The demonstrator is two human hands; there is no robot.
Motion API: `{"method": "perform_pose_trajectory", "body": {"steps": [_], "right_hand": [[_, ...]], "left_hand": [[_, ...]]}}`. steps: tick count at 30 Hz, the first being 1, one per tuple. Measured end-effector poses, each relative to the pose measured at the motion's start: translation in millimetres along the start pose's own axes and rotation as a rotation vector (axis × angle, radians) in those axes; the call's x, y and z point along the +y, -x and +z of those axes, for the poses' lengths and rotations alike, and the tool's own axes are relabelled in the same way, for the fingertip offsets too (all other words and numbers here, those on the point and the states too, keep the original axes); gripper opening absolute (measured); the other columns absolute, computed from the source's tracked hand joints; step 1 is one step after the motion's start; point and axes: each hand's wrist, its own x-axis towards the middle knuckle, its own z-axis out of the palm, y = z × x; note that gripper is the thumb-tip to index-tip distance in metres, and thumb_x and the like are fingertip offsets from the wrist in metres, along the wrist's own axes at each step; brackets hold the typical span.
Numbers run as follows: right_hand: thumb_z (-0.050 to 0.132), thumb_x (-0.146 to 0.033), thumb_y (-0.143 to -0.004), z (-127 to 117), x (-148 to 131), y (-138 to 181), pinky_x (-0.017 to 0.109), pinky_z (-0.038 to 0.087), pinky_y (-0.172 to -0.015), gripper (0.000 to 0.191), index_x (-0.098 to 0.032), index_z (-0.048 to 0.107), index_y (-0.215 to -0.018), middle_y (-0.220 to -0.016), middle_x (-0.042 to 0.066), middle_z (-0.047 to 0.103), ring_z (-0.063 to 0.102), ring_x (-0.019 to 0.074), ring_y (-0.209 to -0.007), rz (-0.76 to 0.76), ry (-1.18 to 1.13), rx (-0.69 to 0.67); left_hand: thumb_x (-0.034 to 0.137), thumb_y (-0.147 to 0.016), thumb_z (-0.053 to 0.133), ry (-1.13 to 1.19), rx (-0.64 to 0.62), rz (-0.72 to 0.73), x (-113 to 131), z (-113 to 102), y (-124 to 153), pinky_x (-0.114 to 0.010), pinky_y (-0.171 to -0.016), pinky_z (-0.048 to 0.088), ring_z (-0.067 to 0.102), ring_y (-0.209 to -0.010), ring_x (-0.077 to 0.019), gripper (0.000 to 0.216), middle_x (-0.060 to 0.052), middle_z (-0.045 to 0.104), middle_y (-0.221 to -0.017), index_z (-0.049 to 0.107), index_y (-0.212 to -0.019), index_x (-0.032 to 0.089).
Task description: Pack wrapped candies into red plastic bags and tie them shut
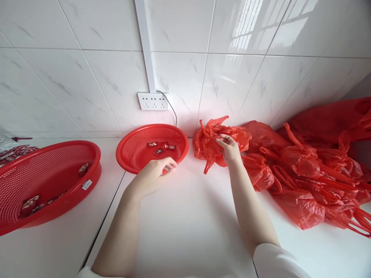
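Observation:
My right hand [230, 148] grips a crumpled red plastic bag [210, 144] that rests on the white counter near the wall. My left hand [155, 173] hovers at the near rim of a small round red basket [130, 148], fingers curled in a loose fist; I cannot make out anything in them. Several small wrapped candies [160, 147] lie in that basket.
A larger red basket [58, 162] with a few candies sits at the left. A heap of filled red plastic bags [313, 177] covers the right side of the counter. A wall socket [152, 101] with a cable is on the tiled wall. More candies [14, 152] lie far left.

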Motion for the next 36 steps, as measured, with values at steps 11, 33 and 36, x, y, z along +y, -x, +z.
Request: {"method": "perform_pose_trajectory", "body": {"steps": [11, 33, 36], "right_hand": [[0.077, -0.042, -0.057, -5.4, -1.5, 13.5, 0.040, 0.045, -0.091, 0.032, -0.020, 0.064, -0.076, -0.120, 0.010, 0.062, 0.056, 0.0286, -0.107, 0.015, 0.237, -0.056], [0.071, -0.044, -0.073, -6.4, -60.3, 56.6, 0.035, 0.054, -0.070, 0.025, -0.021, 0.068, -0.083, -0.075, 0.003, 0.067, 0.066, 0.0212, -0.073, 0.182, -0.325, -0.653], [0.074, -0.045, -0.075, -0.6, -72.5, 63.0, 0.032, 0.054, -0.071, 0.029, -0.020, 0.068, -0.088, -0.081, 0.003, 0.070, 0.067, 0.0182, -0.074, 0.179, -0.319, -0.737]], "left_hand": [[0.043, -0.089, 0.047, 0.024, -0.026, 0.002, 1.5, 5.1, -3.0, -0.032, -0.078, 0.052, 0.065, -0.101, -0.0235, 0.025, -0.001, 0.069, -0.104, 0.066, -0.096, 0.028], [0.043, -0.087, 0.061, 0.970, 0.114, 0.064, 17.7, 46.4, -19.3, -0.034, -0.083, 0.054, 0.061, -0.111, -0.0219, 0.056, -0.011, 0.056, -0.130, 0.040, -0.137, 0.027], [0.037, -0.086, 0.063, 1.090, 0.158, 0.044, 10.7, 42.0, -23.5, -0.018, -0.051, 0.044, 0.055, -0.058, -0.0072, 0.025, 0.001, 0.059, -0.074, 0.059, -0.103, 0.020]]}}
